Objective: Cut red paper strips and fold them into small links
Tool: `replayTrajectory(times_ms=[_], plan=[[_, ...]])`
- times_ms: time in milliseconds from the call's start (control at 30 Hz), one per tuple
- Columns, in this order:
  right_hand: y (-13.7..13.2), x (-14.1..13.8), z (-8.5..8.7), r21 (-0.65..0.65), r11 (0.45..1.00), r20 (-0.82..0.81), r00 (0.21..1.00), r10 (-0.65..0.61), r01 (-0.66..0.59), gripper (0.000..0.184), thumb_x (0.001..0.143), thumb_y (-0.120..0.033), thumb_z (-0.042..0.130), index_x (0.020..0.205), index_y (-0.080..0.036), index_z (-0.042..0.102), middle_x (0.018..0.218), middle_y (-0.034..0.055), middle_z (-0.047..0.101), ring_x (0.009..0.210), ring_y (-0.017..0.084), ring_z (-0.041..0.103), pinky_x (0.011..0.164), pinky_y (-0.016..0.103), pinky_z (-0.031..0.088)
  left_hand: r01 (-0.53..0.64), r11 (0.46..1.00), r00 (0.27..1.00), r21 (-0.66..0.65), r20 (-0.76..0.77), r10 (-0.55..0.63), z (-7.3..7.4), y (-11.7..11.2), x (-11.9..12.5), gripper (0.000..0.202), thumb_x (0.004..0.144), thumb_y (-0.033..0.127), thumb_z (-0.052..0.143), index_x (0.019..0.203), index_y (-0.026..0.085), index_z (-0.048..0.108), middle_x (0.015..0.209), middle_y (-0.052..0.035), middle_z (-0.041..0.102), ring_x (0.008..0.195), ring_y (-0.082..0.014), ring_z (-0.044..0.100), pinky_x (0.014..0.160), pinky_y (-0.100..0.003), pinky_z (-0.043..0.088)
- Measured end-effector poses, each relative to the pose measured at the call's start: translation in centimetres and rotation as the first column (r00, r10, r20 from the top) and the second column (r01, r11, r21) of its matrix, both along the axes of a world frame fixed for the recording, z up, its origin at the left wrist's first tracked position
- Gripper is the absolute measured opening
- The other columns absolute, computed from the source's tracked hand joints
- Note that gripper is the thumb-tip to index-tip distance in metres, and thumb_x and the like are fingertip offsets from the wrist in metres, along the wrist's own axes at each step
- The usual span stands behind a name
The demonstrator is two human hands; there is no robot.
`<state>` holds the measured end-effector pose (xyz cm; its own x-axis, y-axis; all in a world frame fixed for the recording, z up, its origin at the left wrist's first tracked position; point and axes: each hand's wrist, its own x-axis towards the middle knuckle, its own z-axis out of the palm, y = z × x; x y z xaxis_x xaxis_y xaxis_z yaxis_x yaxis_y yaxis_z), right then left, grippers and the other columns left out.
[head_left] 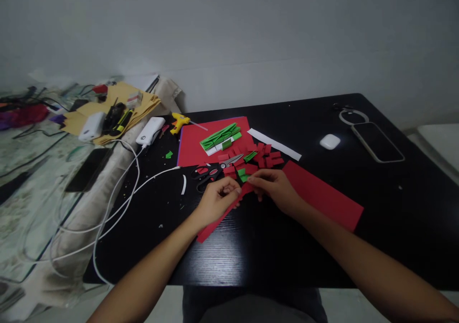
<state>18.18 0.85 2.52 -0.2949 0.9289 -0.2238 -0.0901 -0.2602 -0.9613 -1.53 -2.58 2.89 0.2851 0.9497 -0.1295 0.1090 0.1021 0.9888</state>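
Observation:
A long red paper strip [217, 226] slants across the near middle of the black table. My left hand [219, 199] is closed on it, thumb against the curled fingers. At the strip's upper end my right hand [273, 187] pinches with thumb and forefinger; the paper there is partly hidden by the fingers. Just beyond both hands lie small folded red paper pieces [268, 161] and a few green ones [250, 156]. Black-handled scissors [211, 171] rest beside my left hand, blades pointing right. A red paper sheet [322, 196] lies partly under my right forearm.
Farther back, green folded strips [220, 136] lie on a red sheet [190, 146], near a yellow glue gun [179, 122]. A white strip [274, 144] lies behind the pieces. At right are a white earbud case [330, 142] and a phone [377, 142]. White cables [134, 189] loop at left.

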Motion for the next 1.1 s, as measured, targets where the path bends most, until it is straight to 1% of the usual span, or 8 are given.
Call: replayTrajectory(times_ms=[100,200,333,400,500,767,900,1100], plan=[[1.0,0.8,0.0,0.026,0.994,-0.015,0.995,-0.101,0.102,0.029,0.074,-0.043,0.081,0.069,-0.016,0.07,0.057,-0.0019,0.057,0.047,0.01,0.052,0.044,0.022,0.045,-0.019,0.999,1.0,-0.026,0.005,0.02,-0.1,0.0,-0.1,0.022,0.087,0.035,0.066,0.081,0.015,0.06,0.064,0.0015,0.061,0.054,-0.0113,0.061,0.055,-0.022,0.048],[1.2,0.9,-0.1,0.03,0.984,-0.031,0.984,-0.173,0.174,0.029,0.074,-0.044,0.08,0.073,-0.017,0.07,0.061,-0.0008,0.059,0.051,0.011,0.054,0.047,0.023,0.048,-0.034,0.999,0.999,-0.033,0.008,0.034,-0.2,0.1,0.0,0.021,0.087,0.035,0.066,0.082,0.015,0.06,0.063,0.0016,0.061,0.053,-0.0111,0.062,0.054,-0.021,0.048],[0.0,-0.4,-0.2,-0.019,1.0,-0.039,0.999,-0.015,0.015,0.037,0.077,-0.053,0.076,0.077,-0.017,0.067,0.06,-0.0015,0.06,0.05,0.012,0.056,0.045,0.023,0.05,-0.03,0.999,0.999,-0.021,0.024,0.03,-0.3,0.1,0.0,0.021,0.087,0.035,0.065,0.082,0.015,0.06,0.063,0.0018,0.061,0.053,-0.0112,0.062,0.054,-0.021,0.048],[-0.6,-1.0,-0.2,-0.018,0.998,-0.04,0.998,0.054,-0.055,0.037,0.073,-0.051,0.081,0.08,-0.017,0.067,0.06,-0.0027,0.06,0.05,0.012,0.057,0.044,0.023,0.05,-0.021,1.0,1.0,-0.015,0.023,0.021,-0.3,0.1,0.0,0.021,0.088,0.035,0.065,0.082,0.015,0.06,0.062,0.0018,0.062,0.053,-0.011,0.061,0.054,-0.021,0.048],[-1.2,-1.4,-0.3,-0.02,0.995,-0.035,0.994,0.102,-0.103,0.036,0.07,-0.047,0.084,0.078,-0.016,0.067,0.061,-0.0025,0.06,0.052,0.012,0.058,0.046,0.023,0.051,-0.008,1.0,1.0,-0.015,0.026,0.008,-0.5,0.0,0.0,0.023,0.09,0.036,0.065,0.083,0.015,0.061,0.064,0.001,0.063,0.054,-0.0115,0.062,0.054,-0.021,0.047],[-1.0,-1.1,-0.7,0.004,0.996,-0.021,0.996,0.088,-0.088,0.033,0.071,-0.046,0.083,0.073,-0.016,0.069,0.058,-0.002,0.06,0.051,0.011,0.057,0.046,0.022,0.05,0.023,0.999,1.0,0.03,-0.015,-0.022,-0.7,0.0,-0.1,0.022,0.091,0.035,0.063,0.085,0.015,0.063,0.069,-0.0002,0.064,0.059,-0.0121,0.063,0.059,-0.023,0.049],[-0.4,-0.6,-0.4,0.03,0.998,0.009,0.999,0.048,-0.048,0.031,0.074,-0.045,0.08,0.073,-0.017,0.069,0.062,-0.001,0.063,0.05,0.011,0.056,0.047,0.023,0.05,0.006,1.0,1.0,0.007,-0.002,-0.006,-0.4,0.1,-0.1,0.018,0.088,0.032,0.065,0.083,0.016,0.062,0.068,0.001,0.062,0.058,-0.0124,0.063,0.057,-0.023,0.049],[-0.6,-0.8,-0.5,-0.052,0.997,-0.043,0.998,0.055,-0.057,0.034,0.071,-0.046,0.082,0.073,-0.016,0.066,0.059,-0.0017,0.063,0.05,0.011,0.058,0.048,0.023,0.05,-0.007,1.0,1.0,0.0,0.005,0.007,-0.3,0.2,0.0,0.016,0.087,0.031,0.065,0.082,0.016,0.062,0.066,0.0012,0.063,0.056,-0.0124,0.063,0.056,-0.022,0.048]])
